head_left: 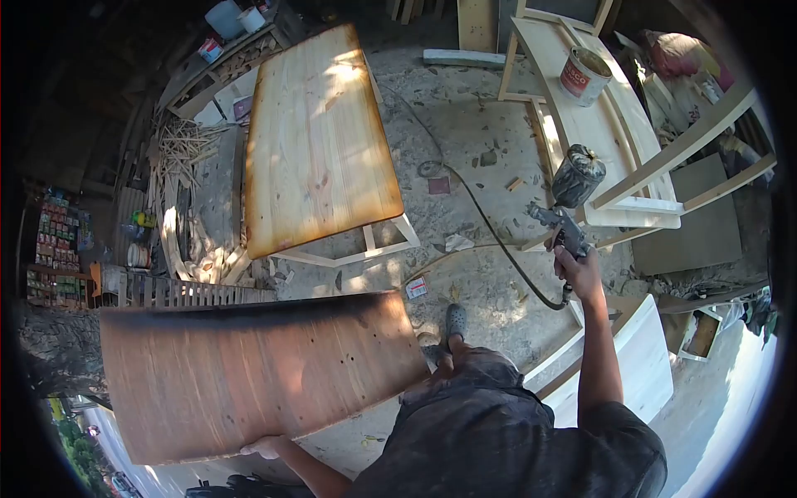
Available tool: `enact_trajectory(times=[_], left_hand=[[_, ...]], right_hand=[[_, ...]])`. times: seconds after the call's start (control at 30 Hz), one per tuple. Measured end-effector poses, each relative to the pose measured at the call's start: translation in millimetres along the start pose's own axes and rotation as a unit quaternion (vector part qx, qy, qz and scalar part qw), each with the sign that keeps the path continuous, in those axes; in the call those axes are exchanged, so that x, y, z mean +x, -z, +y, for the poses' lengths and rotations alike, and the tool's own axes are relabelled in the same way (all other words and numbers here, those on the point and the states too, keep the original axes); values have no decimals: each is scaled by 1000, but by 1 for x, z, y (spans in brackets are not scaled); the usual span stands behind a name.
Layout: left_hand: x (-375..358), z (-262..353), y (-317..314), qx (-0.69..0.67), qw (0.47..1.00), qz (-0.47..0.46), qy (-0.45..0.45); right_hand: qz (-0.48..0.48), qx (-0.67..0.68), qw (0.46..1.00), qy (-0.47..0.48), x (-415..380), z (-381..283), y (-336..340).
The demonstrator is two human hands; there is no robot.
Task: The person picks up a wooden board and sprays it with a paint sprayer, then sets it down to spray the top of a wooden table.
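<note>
My right hand (580,274) is wrapped round the handle of a spray gun (568,232), held out to the right. A dark, paint-stained cup (579,178) sits on top of the gun, and a black air hose (490,220) hangs from its handle. At lower left, my left hand (264,447) grips the near edge of a large reddish-brown plywood board (257,373). That board has a blackened band along its far edge. Some of the left fingers are hidden by the board.
A wooden table (320,141) with browned edges stands ahead. To the right, a paint can (586,76) rests on a pale unfinished wooden piece (618,124). A white panel (631,361) lies near my right arm. Scrap wood (187,153) is piled at left; the hose crosses the floor.
</note>
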State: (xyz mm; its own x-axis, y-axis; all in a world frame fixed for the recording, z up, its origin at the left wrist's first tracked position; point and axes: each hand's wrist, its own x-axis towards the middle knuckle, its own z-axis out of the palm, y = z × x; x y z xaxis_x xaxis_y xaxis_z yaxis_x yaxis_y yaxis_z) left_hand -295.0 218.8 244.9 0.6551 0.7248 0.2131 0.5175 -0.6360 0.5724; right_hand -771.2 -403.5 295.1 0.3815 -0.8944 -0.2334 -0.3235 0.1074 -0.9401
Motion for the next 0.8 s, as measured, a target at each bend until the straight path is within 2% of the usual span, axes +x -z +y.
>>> enact_trajectory(times=[0.1,0.2,0.23,0.33,0.43,0.5,0.53,0.57,0.63,0.77,0.8], left_hand=[[34,4,19,-35,998,19,58],[67,8,29,-70,990,-12,123],[62,17,35,-96,990,3,104],[-2,85,78,-139,976,135,-100],[-2,116,98,-43,992,104,-50],[1,133,106,-26,971,199,-128],[-7,149,120,19,976,194,-98],[-25,183,143,65,978,187,-67],[-79,254,185,43,966,240,-91],[-81,330,248,63,971,228,-29],[-94,353,260,65,962,258,-68]], right_hand=[[28,97,991,86,9,-61,-25],[-10,93,989,115,33,-92,-29],[-18,94,987,131,41,-104,-33],[-45,81,987,130,72,-131,-38],[-62,69,986,142,122,-146,-35],[-79,63,983,152,165,-156,-29],[-92,50,983,151,188,-163,-22],[-105,36,983,147,213,-171,-12],[-118,11,983,141,263,-182,7],[-136,-26,976,165,350,-211,31],[-140,-32,975,169,376,-211,36]])
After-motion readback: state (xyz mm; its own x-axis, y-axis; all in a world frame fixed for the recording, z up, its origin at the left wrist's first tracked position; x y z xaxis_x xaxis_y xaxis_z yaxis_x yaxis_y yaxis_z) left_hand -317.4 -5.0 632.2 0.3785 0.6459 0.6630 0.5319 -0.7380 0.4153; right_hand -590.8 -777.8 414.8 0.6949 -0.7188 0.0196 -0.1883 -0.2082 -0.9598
